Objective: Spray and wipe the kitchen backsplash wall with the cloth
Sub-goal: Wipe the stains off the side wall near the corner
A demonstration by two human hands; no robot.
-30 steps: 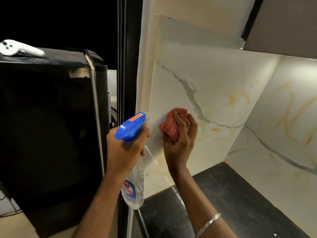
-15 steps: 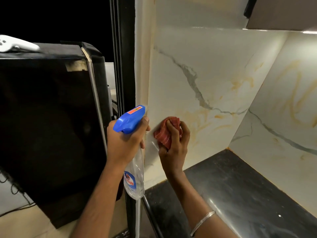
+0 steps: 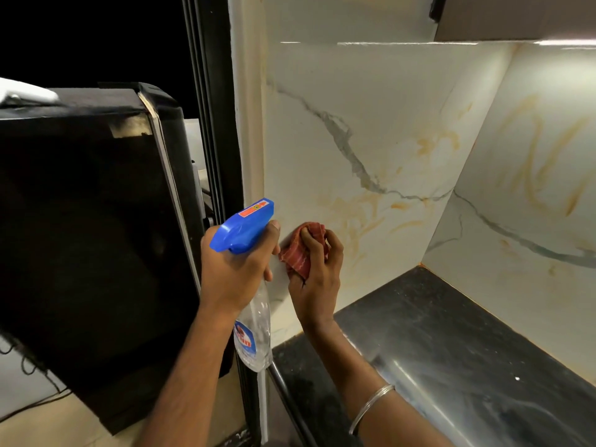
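Note:
The backsplash wall (image 3: 371, 124) is white marble-look tile with grey veins and orange streaks, meeting a second tiled wall (image 3: 532, 188) at a corner on the right. My right hand (image 3: 317, 279) presses a bunched red striped cloth (image 3: 298, 250) against the lower left part of the wall. My left hand (image 3: 235, 266) grips a clear spray bottle (image 3: 254, 330) by its blue trigger head (image 3: 243, 227), nozzle pointing at the wall just left of the cloth.
A black polished countertop (image 3: 451, 350) runs below the walls. A large black appliance (image 3: 80, 237) stands at the left with a white object on top (image 3: 22, 91). A dark vertical frame (image 3: 213, 108) separates it from the wall. A cabinet underside (image 3: 516, 17) hangs above right.
My right hand has slid the cloth down and left along the wall. The left hand with the bottle has stayed close beside it.

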